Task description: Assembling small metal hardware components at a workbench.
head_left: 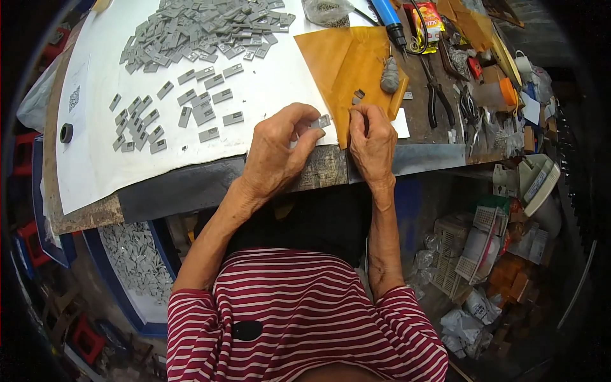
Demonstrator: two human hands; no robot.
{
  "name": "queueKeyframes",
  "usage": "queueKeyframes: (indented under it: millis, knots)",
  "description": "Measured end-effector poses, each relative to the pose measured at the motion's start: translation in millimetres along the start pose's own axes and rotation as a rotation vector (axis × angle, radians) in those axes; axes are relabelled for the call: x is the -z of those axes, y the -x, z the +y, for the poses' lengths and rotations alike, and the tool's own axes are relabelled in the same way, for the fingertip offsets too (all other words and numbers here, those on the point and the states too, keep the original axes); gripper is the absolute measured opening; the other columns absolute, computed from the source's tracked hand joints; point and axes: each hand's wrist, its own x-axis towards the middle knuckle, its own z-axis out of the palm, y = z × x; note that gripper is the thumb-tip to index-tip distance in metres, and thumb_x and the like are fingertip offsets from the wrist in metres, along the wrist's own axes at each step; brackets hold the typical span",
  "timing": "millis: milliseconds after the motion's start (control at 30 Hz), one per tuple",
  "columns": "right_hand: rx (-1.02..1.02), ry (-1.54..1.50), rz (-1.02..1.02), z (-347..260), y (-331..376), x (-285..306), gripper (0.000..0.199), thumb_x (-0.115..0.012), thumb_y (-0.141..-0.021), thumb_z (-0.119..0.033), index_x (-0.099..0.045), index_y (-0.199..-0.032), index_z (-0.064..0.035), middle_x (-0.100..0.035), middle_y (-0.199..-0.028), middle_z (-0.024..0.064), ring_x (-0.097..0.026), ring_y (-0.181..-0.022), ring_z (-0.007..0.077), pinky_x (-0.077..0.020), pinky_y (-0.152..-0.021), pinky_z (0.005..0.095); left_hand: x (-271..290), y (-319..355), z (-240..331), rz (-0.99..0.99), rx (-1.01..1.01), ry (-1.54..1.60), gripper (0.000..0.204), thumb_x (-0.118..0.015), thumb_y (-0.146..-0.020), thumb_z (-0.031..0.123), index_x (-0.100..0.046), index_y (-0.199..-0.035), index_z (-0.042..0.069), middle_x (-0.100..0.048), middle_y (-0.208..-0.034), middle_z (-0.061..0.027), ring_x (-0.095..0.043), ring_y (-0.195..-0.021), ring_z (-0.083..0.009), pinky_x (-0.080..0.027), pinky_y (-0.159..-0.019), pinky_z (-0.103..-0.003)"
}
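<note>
My left hand (280,149) pinches a small grey plastic piece (322,121) between thumb and fingers at the table's near edge. My right hand (371,141) sits just to its right, fingers curled shut over the edge of an orange paper sheet (356,63); whether it holds anything small is hidden. Another small grey piece (358,96) lies on the orange sheet just above the right hand. A big heap of grey pieces (203,28) lies at the far side of the white sheet (95,153), and several loose grey pieces (191,111) are spread to the left of my left hand.
A grey lump (389,76) rests on the orange sheet. A blue-handled tool (389,19), pliers (439,95) and clutter fill the table's right end. A roll of black tape (66,132) lies far left. A blue tub of grey pieces (137,261) stands below the table, boxes and bags at right.
</note>
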Motion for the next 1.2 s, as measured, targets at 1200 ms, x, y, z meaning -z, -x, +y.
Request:
queueKeyframes:
  millis: [1200]
  knots:
    - [-0.289,-0.572,-0.294,-35,0,29,0.009,-0.056,-0.086,-0.008,-0.056,-0.087,0.0018,-0.049,-0.065,-0.0026,-0.041,-0.059,0.0042,-0.0366,-0.051,0.0207,-9,-8,10,-0.089,0.258,0.191,0.015,-0.06,-0.079,0.011,-0.063,-0.079,-0.004,-0.052,-0.055,-0.0004,-0.043,-0.049,-0.0047,-0.035,-0.044,-0.022]
